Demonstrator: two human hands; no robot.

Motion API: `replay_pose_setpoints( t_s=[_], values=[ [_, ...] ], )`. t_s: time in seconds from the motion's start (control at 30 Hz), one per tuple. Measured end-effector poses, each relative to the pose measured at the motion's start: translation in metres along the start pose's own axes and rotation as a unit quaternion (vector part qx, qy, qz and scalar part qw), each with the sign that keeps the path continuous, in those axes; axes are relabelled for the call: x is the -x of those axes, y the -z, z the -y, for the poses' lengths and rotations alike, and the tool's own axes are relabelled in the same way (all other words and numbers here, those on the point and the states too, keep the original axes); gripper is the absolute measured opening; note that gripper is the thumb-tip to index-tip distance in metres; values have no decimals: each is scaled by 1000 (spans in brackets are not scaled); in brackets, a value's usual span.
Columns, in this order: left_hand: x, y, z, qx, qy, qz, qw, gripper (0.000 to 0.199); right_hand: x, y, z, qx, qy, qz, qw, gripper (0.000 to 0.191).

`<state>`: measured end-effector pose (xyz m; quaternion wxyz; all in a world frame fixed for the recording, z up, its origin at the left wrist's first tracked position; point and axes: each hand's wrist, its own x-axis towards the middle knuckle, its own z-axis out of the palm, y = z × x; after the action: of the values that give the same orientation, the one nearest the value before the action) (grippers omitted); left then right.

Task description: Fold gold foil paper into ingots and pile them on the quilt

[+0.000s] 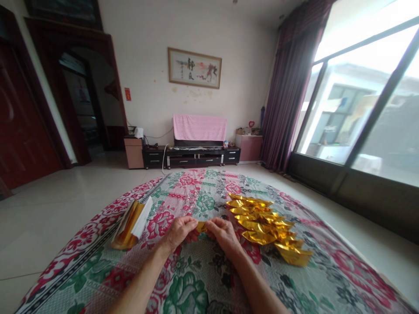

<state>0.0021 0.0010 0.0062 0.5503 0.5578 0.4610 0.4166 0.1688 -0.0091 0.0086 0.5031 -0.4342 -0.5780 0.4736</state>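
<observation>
A small piece of gold foil paper (201, 226) is pinched between my two hands over the middle of the table. My left hand (183, 230) grips its left end with thumb and fingers closed. At the other end, my right hand (222, 233) holds it the same way. Most of the foil paper is hidden by my fingers. To the right lie several folded gold foil ingots (262, 222) in overlapping rows. A stack of gold and white paper sheets (132, 224) in clear wrapping lies to the left, apart from my hands.
A flowered cloth (190, 290) in red, green and grey covers the round table. Beyond it, a low black TV cabinet (199, 159) stands against the wall, with a pink cloth (200, 127) over the screen. Large windows (356, 104) and a purple curtain (284, 96) are on the right.
</observation>
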Motion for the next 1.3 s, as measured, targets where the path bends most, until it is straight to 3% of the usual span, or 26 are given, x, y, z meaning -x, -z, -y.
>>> replay_pose_setpoints(
  t_s=[0.17, 0.33, 0.53, 0.7, 0.87, 1.1, 1.3],
  values=[
    [0, 2, 2, 25, 4, -9, 1000, 34, -1, 6, -2, 9, 2, 18, 1000, 39],
    [-1, 3, 2, 84, 27, 2, 996, 36, 0, 11, -1, -10, 1, 67, 998, 30],
    [-3, -1, -1, 125, 66, -7, 990, 32, 3, 10, 5, -14, 17, 54, 998, 30],
    [-6, 0, 1, 117, 86, -7, 989, 33, 4, 7, 5, -50, -10, 14, 999, 38],
    [-8, 1, -1, 119, 101, -14, 988, 31, 2, 5, 1, -72, -3, 26, 997, 38],
    [-9, 2, -5, 125, 179, -8, 976, 27, -1, 4, -7, -93, 8, 48, 994, 32],
    [-6, -1, -5, 102, 151, 11, 983, 33, 1, 3, -1, -84, 0, 34, 996, 27]
  ],
)
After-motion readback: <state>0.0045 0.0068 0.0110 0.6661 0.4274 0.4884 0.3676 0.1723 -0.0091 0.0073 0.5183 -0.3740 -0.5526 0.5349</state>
